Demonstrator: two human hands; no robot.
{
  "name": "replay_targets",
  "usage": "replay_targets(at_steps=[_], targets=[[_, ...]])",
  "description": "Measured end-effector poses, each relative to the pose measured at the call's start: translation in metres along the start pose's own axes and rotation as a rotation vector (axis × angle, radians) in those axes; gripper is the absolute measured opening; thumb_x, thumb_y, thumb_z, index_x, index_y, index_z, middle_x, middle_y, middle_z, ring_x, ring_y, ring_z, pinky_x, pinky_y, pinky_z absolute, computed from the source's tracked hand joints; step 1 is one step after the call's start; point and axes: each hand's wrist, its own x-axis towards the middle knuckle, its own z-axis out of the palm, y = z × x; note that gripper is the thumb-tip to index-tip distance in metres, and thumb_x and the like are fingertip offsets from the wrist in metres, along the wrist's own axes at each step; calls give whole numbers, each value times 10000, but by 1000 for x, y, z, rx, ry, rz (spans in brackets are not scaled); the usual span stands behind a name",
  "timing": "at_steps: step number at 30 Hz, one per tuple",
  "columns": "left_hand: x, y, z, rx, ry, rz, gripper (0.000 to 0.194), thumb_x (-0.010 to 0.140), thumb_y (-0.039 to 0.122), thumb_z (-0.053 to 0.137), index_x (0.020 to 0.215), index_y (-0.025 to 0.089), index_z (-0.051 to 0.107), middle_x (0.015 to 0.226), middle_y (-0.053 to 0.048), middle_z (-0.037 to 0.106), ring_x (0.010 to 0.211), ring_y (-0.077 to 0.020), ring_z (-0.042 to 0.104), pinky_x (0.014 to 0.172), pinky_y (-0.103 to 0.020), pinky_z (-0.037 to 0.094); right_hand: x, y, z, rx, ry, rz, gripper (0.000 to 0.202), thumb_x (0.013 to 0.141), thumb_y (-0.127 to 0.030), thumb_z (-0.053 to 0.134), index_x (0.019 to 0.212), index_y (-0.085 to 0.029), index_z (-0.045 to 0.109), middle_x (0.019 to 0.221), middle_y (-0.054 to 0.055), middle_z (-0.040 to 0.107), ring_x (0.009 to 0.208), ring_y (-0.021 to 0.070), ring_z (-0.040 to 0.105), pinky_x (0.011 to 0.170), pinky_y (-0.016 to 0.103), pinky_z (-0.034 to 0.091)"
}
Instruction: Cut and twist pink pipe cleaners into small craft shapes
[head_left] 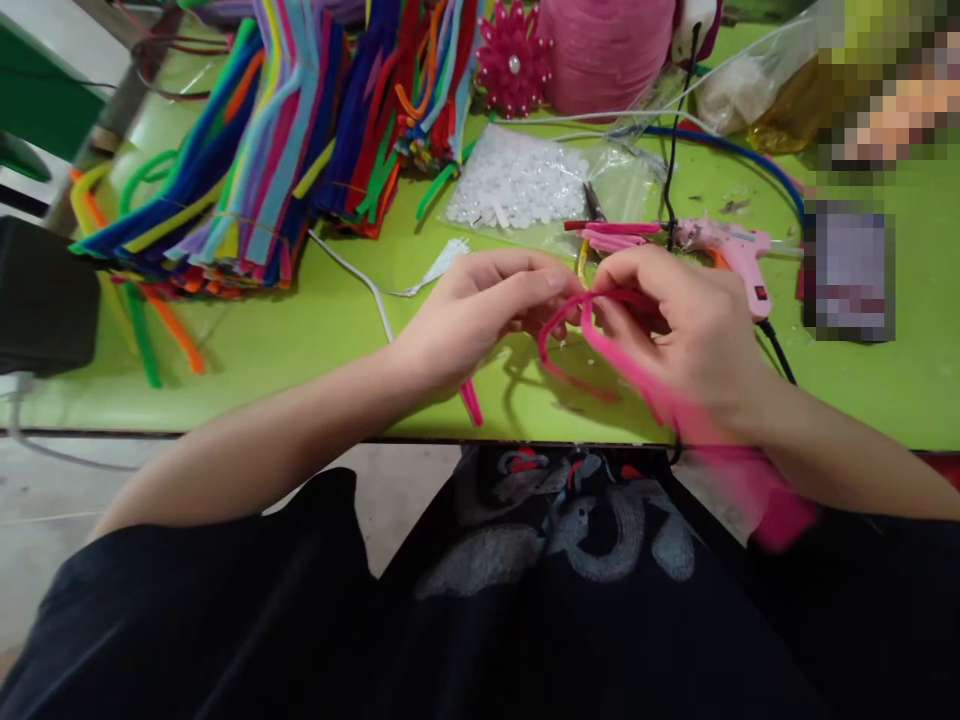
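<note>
Bright pink fuzzy stems [624, 362] are pinched between my two hands, which nearly touch above the front part of the green table. My left hand [491, 305] is closed on them with thumb and fingers, and a loop hangs just below the fingertips. My right hand [679, 325] pinches the same stems from the other side; a long blurred pink length trails down past its wrist. Under my left hand a folded pink piece [471, 402] lies near the table edge. Beyond my hands lie short pink pieces [616, 236] and dark-tipped pliers [594, 202].
Bundles of coloured stems [277, 150] fill the back left of the green table [360, 385]. A bag of white beads [510, 185] lies at the centre, a pink glue gun [739, 260] to the right. Behind stand a pink flower [514, 62] and a pink roll [607, 55].
</note>
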Motion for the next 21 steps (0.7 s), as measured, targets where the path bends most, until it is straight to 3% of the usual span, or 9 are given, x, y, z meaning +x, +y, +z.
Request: replay_targets(at_steps=[3, 7, 11, 16, 21], targets=[[2, 1, -1, 21, -52, -41, 284, 828, 401, 894, 841, 153, 755, 731, -6, 691, 625, -99, 631, 592, -222, 505, -2, 4, 2, -124, 40, -116, 116, 1004, -124, 542, 974, -196, 627, 783, 15, 657, 638, 124, 566, 594, 277, 428], [3, 1, -3, 135, -80, 44, 263, 796, 367, 921, 859, 169, 761, 762, -8, 698, 643, -103, 620, 601, -245, 505, -1, 2, 3, -118, 41, -90, 117, 992, -132, 551, 958, -219, 623, 780, 15, 661, 613, 134, 565, 599, 296, 455], [-2, 0, -3, 330, -21, 205, 140, 842, 305, 865, 889, 208, 775, 807, -20, 723, 658, -110, 588, 589, -265, 490, 1, -6, -1, 91, -21, 129, 93, 966, -140, 592, 906, -209, 607, 713, -11, 607, 548, 100, 477, 543, 279, 404], [-4, 0, -6, 518, 3, 427, 75, 885, 270, 802, 926, 214, 773, 909, -48, 768, 742, -132, 651, 686, -302, 543, 7, -11, -7, 479, -125, 357, 103, 953, -123, 608, 875, -188, 600, 694, -33, 591, 521, 63, 435, 457, 229, 297], [-6, 8, -6, 530, -41, 371, 73, 887, 255, 794, 917, 190, 775, 891, -43, 757, 782, -134, 672, 744, -284, 562, 15, -11, -12, 686, -262, 516, 148, 950, -202, 702, 830, -176, 620, 663, -42, 579, 517, 52, 436, 487, 220, 330]])
